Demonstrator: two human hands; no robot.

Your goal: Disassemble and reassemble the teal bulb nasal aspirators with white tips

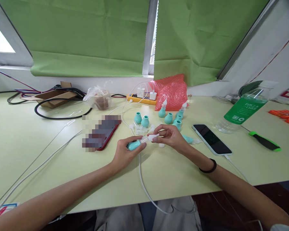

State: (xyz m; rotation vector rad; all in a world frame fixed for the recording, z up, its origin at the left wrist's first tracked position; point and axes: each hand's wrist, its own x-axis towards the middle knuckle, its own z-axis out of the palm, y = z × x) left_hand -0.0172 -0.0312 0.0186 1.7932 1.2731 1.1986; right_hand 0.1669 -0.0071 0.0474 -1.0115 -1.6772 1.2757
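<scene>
My left hand [126,152] is wrapped round a teal rubber bulb [133,145], whose clear tube points up to the right. At the end of that tube is a white soft tip [152,137], pinched between the fingers of my right hand [170,136]. Just beyond my hands lie several small clear and white pieces [141,129]. Several teal bulbs stand behind them, one of them a bare bulb [169,118] and another a bulb with a white tip [162,111]. A further teal piece [188,139] lies beside my right wrist.
A red phone [107,131] lies at left, a charging phone [212,139] at right. Behind are a power strip [144,100], pink bubble wrap [172,93] and a bagged tape roll [102,99]. A bottle [245,107] and screwdriver [265,141] are far right. A white cable [141,175] crosses the table.
</scene>
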